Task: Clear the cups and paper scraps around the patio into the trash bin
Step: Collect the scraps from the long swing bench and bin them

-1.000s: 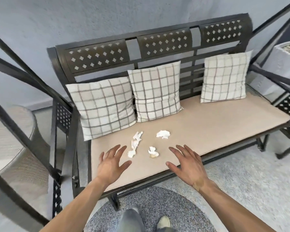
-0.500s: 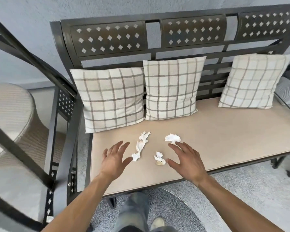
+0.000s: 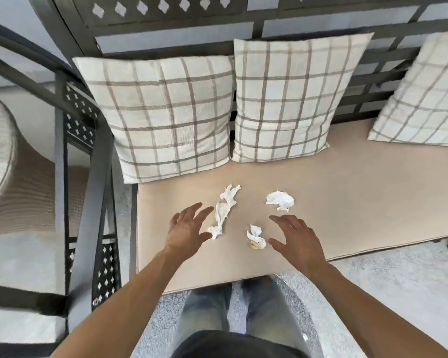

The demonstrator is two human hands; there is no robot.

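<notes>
Paper scraps lie on the smooth beige seat cushion [image 3: 347, 202]: a long twisted strip [image 3: 224, 209], a crumpled ball [image 3: 280, 200], a small stained wad [image 3: 256, 237]. The left hand [image 3: 185, 229] and right hand [image 3: 296, 240] are spread flat beside them, grasping nothing.

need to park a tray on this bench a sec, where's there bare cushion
Bare seat cushion lies right of the crumpled scrap, below the right pillow. The front left is crowded: three scraps between the left hand and right hand.
</notes>
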